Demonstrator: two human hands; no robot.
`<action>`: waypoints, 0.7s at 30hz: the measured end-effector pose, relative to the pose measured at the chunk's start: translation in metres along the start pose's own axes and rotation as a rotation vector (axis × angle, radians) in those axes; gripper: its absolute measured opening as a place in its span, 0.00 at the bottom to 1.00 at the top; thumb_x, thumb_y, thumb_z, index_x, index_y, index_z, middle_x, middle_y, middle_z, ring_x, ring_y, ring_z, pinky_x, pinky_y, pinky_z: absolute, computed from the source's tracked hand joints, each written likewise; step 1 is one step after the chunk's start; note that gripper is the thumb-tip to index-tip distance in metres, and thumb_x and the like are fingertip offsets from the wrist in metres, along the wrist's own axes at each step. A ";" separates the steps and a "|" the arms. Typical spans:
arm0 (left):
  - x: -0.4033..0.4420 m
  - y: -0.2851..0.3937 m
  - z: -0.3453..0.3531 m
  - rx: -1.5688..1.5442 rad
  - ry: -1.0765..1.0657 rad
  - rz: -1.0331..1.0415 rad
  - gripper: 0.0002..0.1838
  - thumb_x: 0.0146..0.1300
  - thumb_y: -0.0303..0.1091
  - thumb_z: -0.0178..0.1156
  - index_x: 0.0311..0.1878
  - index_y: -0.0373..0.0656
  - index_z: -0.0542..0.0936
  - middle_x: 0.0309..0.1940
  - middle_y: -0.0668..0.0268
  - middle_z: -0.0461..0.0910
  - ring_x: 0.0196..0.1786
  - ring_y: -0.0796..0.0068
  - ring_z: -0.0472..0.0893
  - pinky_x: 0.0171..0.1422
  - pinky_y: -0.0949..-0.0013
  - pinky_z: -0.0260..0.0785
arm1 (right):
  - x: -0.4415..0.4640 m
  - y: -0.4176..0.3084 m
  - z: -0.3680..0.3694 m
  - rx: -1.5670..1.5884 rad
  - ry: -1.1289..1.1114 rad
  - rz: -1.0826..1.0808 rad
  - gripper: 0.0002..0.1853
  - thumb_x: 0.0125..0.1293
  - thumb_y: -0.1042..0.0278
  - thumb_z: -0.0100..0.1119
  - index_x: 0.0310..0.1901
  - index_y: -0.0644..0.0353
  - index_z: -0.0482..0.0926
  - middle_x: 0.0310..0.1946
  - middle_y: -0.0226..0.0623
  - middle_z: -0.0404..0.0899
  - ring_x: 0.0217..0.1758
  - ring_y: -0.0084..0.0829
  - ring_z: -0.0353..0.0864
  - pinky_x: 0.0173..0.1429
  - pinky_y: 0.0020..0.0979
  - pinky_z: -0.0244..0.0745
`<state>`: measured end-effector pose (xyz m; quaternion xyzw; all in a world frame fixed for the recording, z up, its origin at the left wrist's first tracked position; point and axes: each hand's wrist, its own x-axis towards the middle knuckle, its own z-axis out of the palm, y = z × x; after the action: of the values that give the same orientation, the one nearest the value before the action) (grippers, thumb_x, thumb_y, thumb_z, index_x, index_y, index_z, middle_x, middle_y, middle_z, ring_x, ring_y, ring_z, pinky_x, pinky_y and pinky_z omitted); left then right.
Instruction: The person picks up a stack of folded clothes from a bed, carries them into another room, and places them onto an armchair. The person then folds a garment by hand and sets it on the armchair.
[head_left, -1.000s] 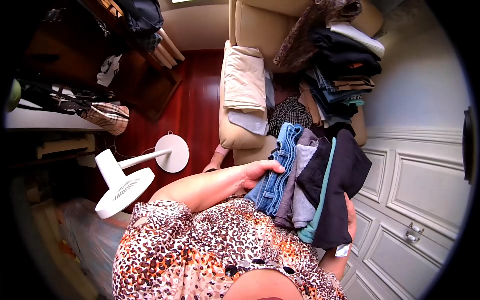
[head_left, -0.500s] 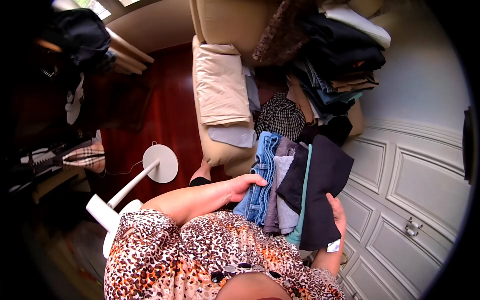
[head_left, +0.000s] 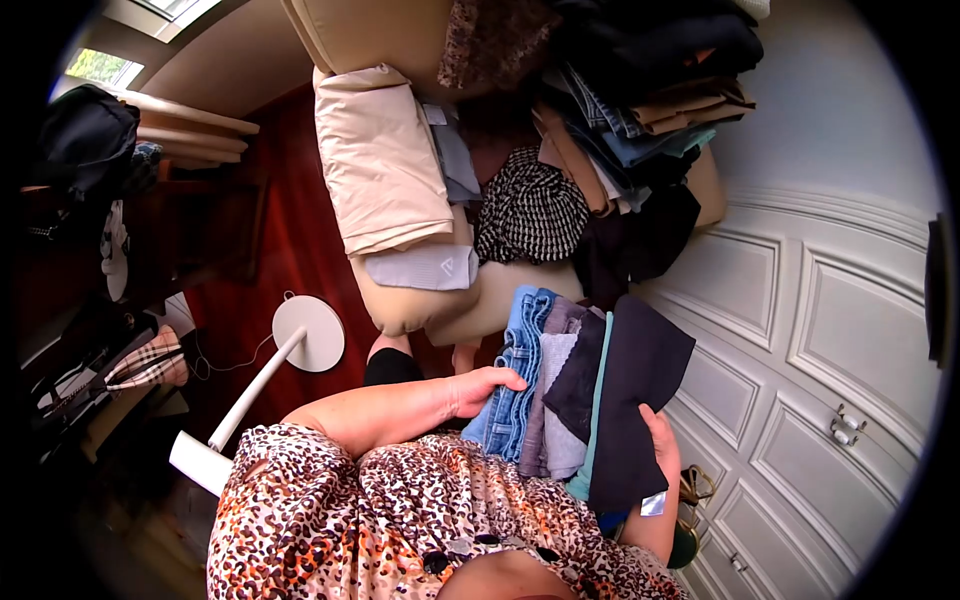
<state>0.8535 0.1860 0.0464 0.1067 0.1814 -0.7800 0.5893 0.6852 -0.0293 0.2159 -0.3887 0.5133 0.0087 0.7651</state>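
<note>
Between my two hands I hold a row of folded clothes on edge, close against my body. My left hand (head_left: pixel 488 389) is closed on the left end, its thumb over the folded blue jeans (head_left: pixel 522 370). My right hand (head_left: pixel 660 440) presses the right end, against a folded black garment (head_left: pixel 640 400) with a small white label (head_left: pixel 653 504). In the middle of the row are a grey garment (head_left: pixel 553 400), a dark lace-edged one (head_left: pixel 576 375) and a thin teal one (head_left: pixel 594 430). The undersides and most right-hand fingers are hidden.
Ahead stands a cream armchair (head_left: pixel 400 300) bearing a folded beige cloth (head_left: pixel 385 170), a grey piece (head_left: pixel 420 266), a checked bundle (head_left: pixel 535 205) and a tall clothes pile (head_left: pixel 650 90). White panelled doors (head_left: pixel 720 390) flank me on the right; a white lamp (head_left: pixel 308 333) is on the left.
The armchair and its clothes have shifted left in view, and more of the panelled doors shows. The row of clothes stays between both hands, slightly lower at its top edge.
</note>
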 end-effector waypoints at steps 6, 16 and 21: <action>0.023 -0.007 -0.019 0.079 0.049 -0.001 0.19 0.55 0.32 0.60 0.51 0.38 0.77 0.44 0.61 0.82 0.44 0.67 0.82 0.56 0.60 0.73 | 0.028 0.010 -0.034 -0.142 -0.027 -0.013 0.36 0.57 0.57 0.69 0.62 0.66 0.65 0.47 0.42 0.78 0.44 0.32 0.82 0.46 0.30 0.79; 0.011 0.016 -0.022 0.042 -0.011 0.165 0.24 0.51 0.32 0.60 0.53 0.35 0.76 0.48 0.56 0.81 0.49 0.63 0.81 0.62 0.57 0.69 | 0.063 -0.021 -0.010 -0.278 -0.155 -0.022 0.38 0.53 0.56 0.72 0.61 0.67 0.66 0.48 0.41 0.78 0.45 0.33 0.81 0.47 0.32 0.78; 0.005 0.044 -0.016 0.112 -0.057 0.360 0.26 0.49 0.27 0.63 0.56 0.36 0.75 0.49 0.58 0.81 0.50 0.63 0.81 0.60 0.57 0.71 | 0.091 -0.043 0.004 -0.340 -0.239 -0.126 0.37 0.52 0.58 0.73 0.60 0.66 0.68 0.48 0.41 0.79 0.45 0.34 0.82 0.48 0.33 0.79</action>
<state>0.8935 0.1774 0.0231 0.1480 0.0988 -0.6736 0.7173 0.7490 -0.0921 0.1702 -0.5397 0.3846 0.0935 0.7430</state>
